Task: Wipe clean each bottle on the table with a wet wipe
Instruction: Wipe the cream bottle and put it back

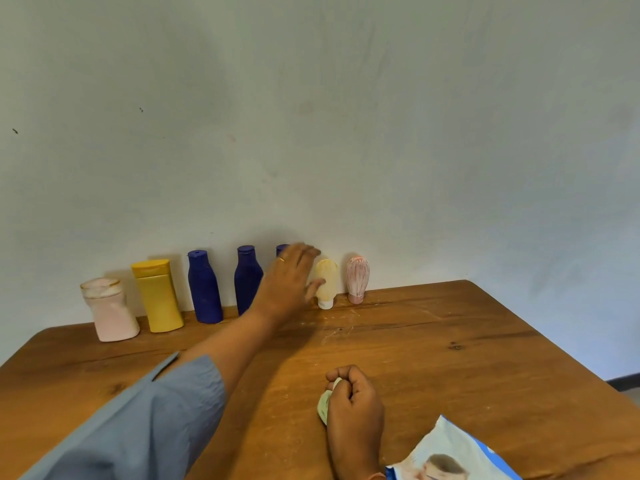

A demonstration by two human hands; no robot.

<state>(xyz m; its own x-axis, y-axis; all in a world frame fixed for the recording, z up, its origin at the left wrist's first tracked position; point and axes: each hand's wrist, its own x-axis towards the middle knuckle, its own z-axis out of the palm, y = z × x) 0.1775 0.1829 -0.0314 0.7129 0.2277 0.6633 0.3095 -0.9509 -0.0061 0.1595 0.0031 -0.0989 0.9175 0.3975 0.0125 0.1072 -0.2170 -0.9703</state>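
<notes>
Several bottles stand in a row against the wall at the back of the wooden table [433, 341]: a pale pink bottle [110, 311], a yellow bottle [158, 296], two dark blue bottles [204, 289] [246, 277], a third blue bottle [281, 249] mostly hidden, a cream tube [328, 282] and a pink tube [357, 278]. My left hand [289, 282] is stretched out with fingers apart, in front of the hidden blue bottle and beside the cream tube. My right hand [353, 400] rests near the front, closed on a crumpled wet wipe [325, 403].
A blue and white wet wipe pack [450, 452] lies at the front right, next to my right wrist. The table's right edge runs diagonally, with floor beyond it. The wall stands directly behind the bottles.
</notes>
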